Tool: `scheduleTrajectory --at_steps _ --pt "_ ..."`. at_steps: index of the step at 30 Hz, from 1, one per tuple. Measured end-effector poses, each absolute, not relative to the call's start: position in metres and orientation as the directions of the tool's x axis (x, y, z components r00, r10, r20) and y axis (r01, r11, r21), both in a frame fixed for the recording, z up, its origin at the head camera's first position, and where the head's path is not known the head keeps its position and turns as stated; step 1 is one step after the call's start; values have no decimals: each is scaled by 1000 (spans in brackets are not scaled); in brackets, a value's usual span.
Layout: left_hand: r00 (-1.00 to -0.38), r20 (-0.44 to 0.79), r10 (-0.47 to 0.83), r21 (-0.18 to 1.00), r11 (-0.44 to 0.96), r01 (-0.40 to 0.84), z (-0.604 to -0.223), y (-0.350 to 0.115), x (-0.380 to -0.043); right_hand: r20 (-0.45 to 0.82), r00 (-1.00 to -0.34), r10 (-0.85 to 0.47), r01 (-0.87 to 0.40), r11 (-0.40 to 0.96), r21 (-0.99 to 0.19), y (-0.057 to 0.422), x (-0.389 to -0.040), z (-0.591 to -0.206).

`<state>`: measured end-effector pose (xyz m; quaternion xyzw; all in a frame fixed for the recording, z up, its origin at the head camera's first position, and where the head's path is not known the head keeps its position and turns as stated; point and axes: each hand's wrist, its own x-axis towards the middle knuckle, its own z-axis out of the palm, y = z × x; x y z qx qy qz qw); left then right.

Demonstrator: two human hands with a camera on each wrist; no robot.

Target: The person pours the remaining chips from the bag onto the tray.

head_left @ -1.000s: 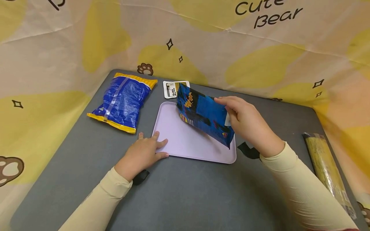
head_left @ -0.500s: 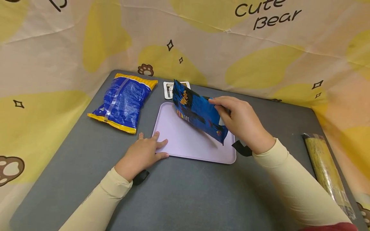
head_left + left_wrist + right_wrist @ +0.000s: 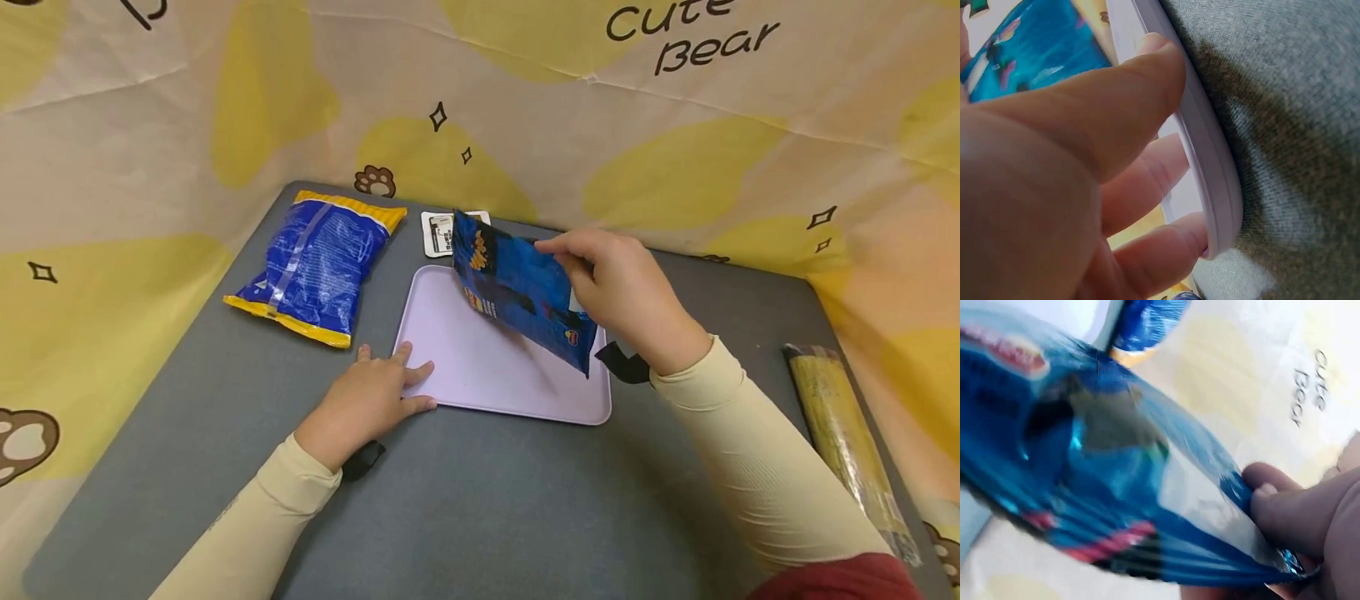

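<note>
My right hand (image 3: 630, 292) pinches the upper long edge of a blue and black snack bag (image 3: 525, 292), which hangs tilted over the lilac tray (image 3: 480, 379). In the right wrist view, thumb and fingertips grip the shiny bag (image 3: 1104, 481) near one end. My left hand (image 3: 363, 404) rests with spread fingers on the tray's near left corner. From the left wrist, the thumb (image 3: 1122, 87) lies across the tray's rim (image 3: 1210, 169) and two other fingers reach inside it. Whether the bag's bottom touches the tray is hard to tell.
A blue and yellow snack bag (image 3: 318, 267) lies on the grey table (image 3: 480, 508) left of the tray. Behind the tray lies a small white-edged packet (image 3: 438, 233), partly covered by the held bag. A long clear-wrapped yellow pack (image 3: 847, 442) lies along the right edge.
My right hand has shifted left and a little away from me, and the held bag has moved slightly left and up with it. The left hand keeps its place on the tray corner.
</note>
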<state>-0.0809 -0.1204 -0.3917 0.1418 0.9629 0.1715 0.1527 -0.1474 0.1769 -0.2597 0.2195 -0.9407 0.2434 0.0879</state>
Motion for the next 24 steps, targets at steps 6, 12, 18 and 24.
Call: scheduleTrajectory --at_steps 6,12,18,24 --pt "-914 -247 322 377 901 216 -390 -121 -80 263 -890 -372 -451 796 -403 175 -143 -258" --pt "-916 -237 323 370 902 222 -390 -121 -80 270 -878 -396 -475 791 -386 174 -137 -256" --pt "-917 -233 323 367 902 225 -392 -121 -80 282 -878 -387 -475 783 -402 180 -135 -255" --pt "-917 -238 321 365 904 222 -392 -120 -81 264 -877 -401 -478 782 -401 184 -135 -259"
